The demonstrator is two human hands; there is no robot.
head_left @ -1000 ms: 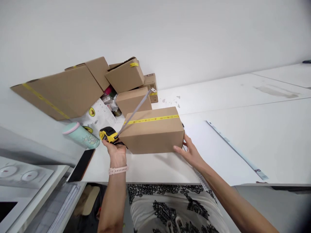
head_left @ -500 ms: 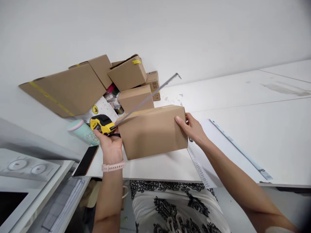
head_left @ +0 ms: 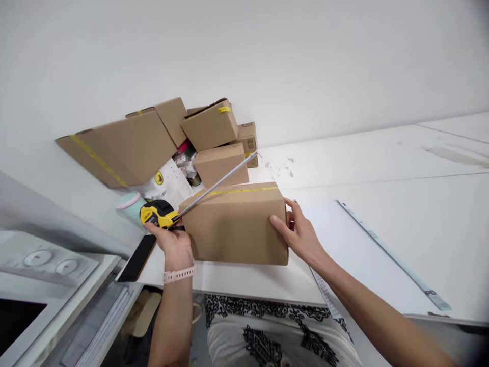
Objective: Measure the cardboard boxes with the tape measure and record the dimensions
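Observation:
My left hand (head_left: 173,242) is closed around a yellow and black tape measure (head_left: 158,213). Its metal blade (head_left: 217,184) is pulled out and slants up to the right, above the top of a brown cardboard box (head_left: 237,229). The box has yellow tape along its top, and its left end is beside my left hand. At the box's right end, my right hand (head_left: 301,232) grips the edge, thumb on the front face and fingers behind. Whether the box's underside rests on the table is hard to tell.
More cardboard boxes (head_left: 210,125) are piled against the wall at the back left. A mint cup (head_left: 130,206) and a black phone-like slab (head_left: 137,257) lie at the left. On the white table's right are a paper pad (head_left: 344,244) and a pale ruler (head_left: 393,255).
The box is lower and tilted less, its taped top showing more. The tape measure's blade has swung lower, its tip now in front of the back boxes. The whole view has shifted slightly.

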